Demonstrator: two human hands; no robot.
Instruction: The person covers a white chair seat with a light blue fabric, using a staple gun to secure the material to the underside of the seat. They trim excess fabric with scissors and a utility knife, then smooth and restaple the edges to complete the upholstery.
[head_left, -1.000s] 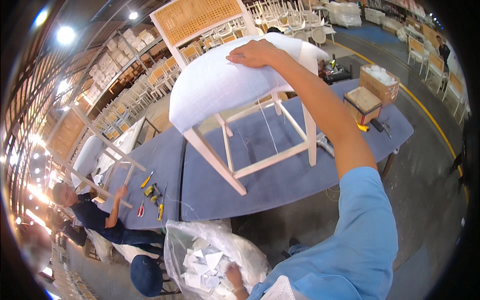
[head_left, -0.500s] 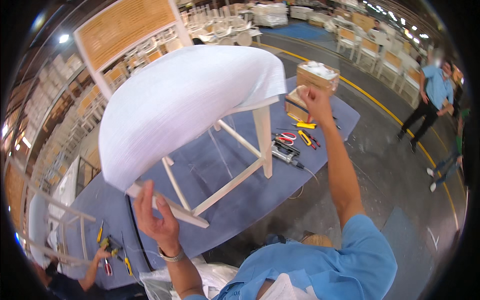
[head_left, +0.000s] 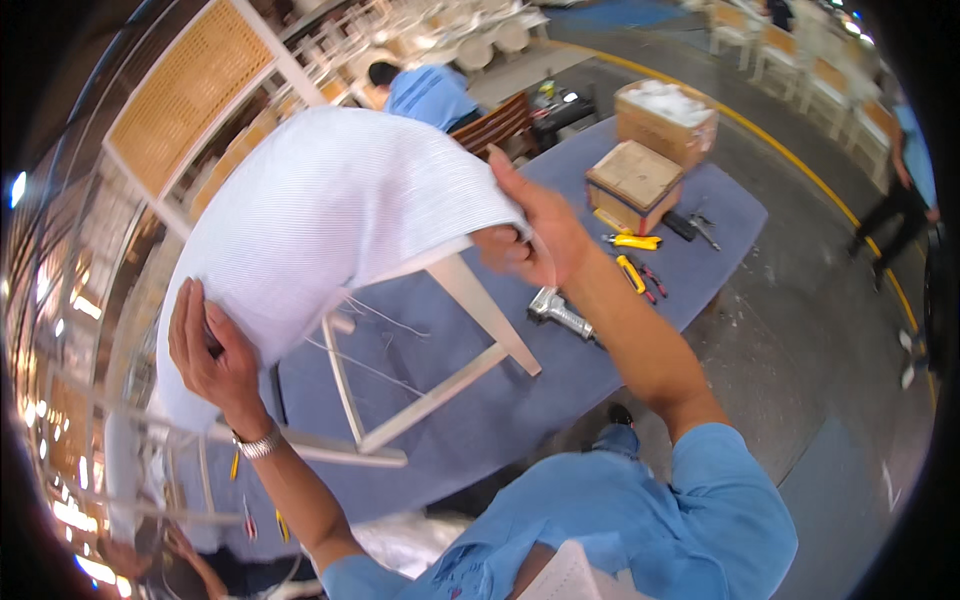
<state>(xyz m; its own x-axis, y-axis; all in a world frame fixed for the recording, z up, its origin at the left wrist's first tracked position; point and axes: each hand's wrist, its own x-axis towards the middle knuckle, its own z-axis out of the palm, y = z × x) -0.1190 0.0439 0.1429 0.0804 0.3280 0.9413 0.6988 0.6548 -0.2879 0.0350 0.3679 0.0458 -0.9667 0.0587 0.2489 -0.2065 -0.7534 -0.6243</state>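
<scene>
- Workshop floor, rows of white chairs in the background; a blue-grey padded worktable (head_left: 640,330) holds the job, with a person in a blue shirt (head_left: 430,92) beyond its far edge.
- White chair (head_left: 420,400) lies tilted on the table, legs toward the camera, cane back (head_left: 190,95) up at far left. A white fabric cover (head_left: 320,215) is draped over its seat.
- Left hand (head_left: 212,355): palm flat on the cover's lower left edge, fingers spread and curling over the cloth, pressing rather than pinching. Wristwatch on that wrist.
- Right hand (head_left: 535,235): closed on the cover's right corner, thumb on top, arm reaching across from lower right.
- Judgement: to seat the cover well, pull both edges with even tension so the cloth lies without wrinkles, and keep the chair steadied against the table while tugging.
- Nearby on the table: metal stapler-like air tool (head_left: 560,312), yellow-handled hand tools (head_left: 632,242), two cardboard boxes (head_left: 635,180).
</scene>
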